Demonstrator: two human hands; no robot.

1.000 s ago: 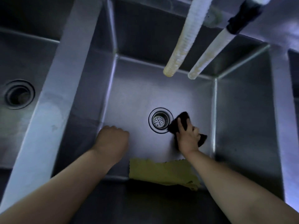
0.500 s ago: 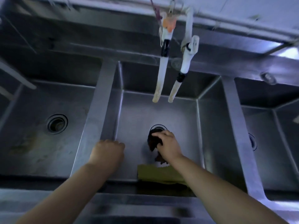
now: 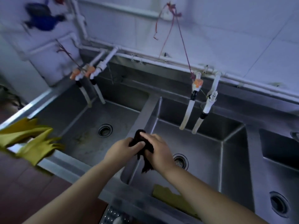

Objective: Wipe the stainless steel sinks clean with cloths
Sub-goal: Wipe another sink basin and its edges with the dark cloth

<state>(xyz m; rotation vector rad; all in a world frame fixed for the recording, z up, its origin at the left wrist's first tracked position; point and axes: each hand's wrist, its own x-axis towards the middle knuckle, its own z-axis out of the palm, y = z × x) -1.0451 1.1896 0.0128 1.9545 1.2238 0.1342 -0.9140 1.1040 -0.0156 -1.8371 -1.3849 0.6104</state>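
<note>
Sinks (image 3: pixel 202 152): brushed stainless steel, dull sheen, left basin floor stained and streaked. Dark cloth (image 3: pixel 145 147): soft, limp, matt fabric. Yellow gloves (image 3: pixel 32 143): smooth rubber, slight gloss. Yellow cloth (image 3: pixel 171 199): matt textile. Pipes (image 3: pixel 103 60): white plastic, smooth. Hoses (image 3: pixel 186 113): translucent plastic, yellowed. Wall (image 3: pixel 242 38): glossy tile.

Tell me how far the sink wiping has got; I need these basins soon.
Nothing looks finished. In hand: the left hand and right hand both hold the dark cloth above the divider. Left: the left sink shows brownish stains; the middle sink has a yellow cloth lying in it.
</note>
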